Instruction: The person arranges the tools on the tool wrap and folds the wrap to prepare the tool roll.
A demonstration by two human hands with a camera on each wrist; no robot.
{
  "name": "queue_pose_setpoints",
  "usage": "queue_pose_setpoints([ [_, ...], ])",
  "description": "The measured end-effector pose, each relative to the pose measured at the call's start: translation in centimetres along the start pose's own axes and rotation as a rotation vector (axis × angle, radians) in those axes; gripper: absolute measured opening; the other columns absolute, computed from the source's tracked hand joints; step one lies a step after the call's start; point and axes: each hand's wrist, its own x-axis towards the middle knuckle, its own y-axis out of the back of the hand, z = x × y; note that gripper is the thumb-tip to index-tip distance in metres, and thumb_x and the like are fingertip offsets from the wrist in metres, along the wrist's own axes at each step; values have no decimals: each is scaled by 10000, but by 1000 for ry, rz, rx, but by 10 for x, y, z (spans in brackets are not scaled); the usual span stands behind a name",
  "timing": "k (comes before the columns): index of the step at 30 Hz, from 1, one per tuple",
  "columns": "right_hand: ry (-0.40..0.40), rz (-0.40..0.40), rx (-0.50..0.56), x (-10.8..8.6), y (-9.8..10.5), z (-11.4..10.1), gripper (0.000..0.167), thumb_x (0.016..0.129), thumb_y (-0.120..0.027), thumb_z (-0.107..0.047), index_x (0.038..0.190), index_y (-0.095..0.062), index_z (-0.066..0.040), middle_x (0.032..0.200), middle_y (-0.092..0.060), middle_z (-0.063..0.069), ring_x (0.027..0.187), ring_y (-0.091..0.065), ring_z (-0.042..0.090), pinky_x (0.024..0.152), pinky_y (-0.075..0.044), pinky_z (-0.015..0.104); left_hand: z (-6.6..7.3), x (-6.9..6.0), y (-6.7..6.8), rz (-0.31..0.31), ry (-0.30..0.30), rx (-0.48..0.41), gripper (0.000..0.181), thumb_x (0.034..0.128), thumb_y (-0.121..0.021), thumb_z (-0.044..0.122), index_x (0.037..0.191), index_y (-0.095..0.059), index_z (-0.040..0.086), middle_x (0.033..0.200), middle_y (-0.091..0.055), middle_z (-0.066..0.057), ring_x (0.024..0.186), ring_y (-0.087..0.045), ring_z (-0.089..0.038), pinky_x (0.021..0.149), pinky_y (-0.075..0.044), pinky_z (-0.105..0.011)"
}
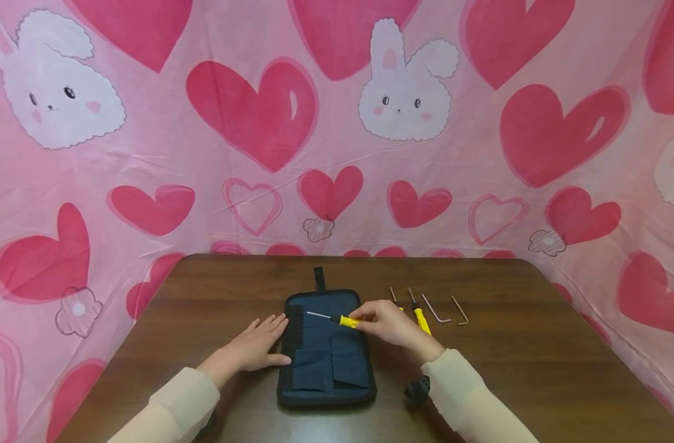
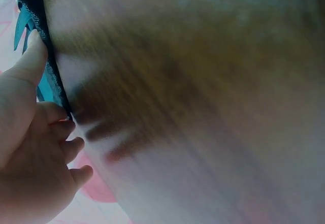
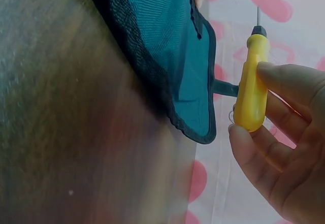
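A dark blue tool pouch (image 1: 315, 369) with black edging lies flat, its strap (image 1: 319, 279) pointing away. My left hand (image 1: 254, 346) rests at the pouch's left edge, fingers extended; the left wrist view shows this hand (image 2: 35, 148) against the black edging. Over the pouch, my right hand (image 1: 389, 323) pinches the yellow handle of a screwdriver (image 1: 348, 321), whose shaft points left toward the black slotted strip (image 1: 295, 329). In the right wrist view, thumb and fingers of the hand (image 3: 289, 132) hold the yellow handle (image 3: 251, 87), and the pouch (image 3: 195, 107) is beside it.
On the brown table (image 1: 204, 307), right of the pouch, lie two more screwdrivers, one with a yellow handle (image 1: 422, 321) plainly visible, and two L-shaped keys (image 1: 436, 311). A black object (image 1: 417, 391) is by my right wrist. A patterned pink cloth (image 1: 248, 147) hangs behind.
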Motion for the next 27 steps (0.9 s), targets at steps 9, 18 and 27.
queue_pose_setpoints([
  [9,23,-43,-60,1,-9,0,190,833,-680,-81,1017,-716,-110,929,-654,-67,807,-564,107,737,-489,237,1,-1,1,-1,2,-7,822,820,-622,490,1387,-346,-38,1456,-278,-184,1337,-211,-358,1047,-125,-555],
  [18,14,-110,-116,1,-15,3,195,829,-689,-100,1017,-722,-139,933,-652,-97,842,-575,86,781,-484,263,0,0,-1,-2,6,-12,822,822,-614,498,1392,-343,-29,1457,-278,-180,1339,-209,-352,1048,-122,-554],
  [27,5,-141,-169,2,-17,6,184,822,-700,-118,999,-732,-155,916,-644,-123,834,-567,69,777,-474,239,-2,2,-2,2,-5,5,825,829,-604,503,1394,-335,-35,1458,-275,-181,1338,-208,-354,1046,-127,-554],
])
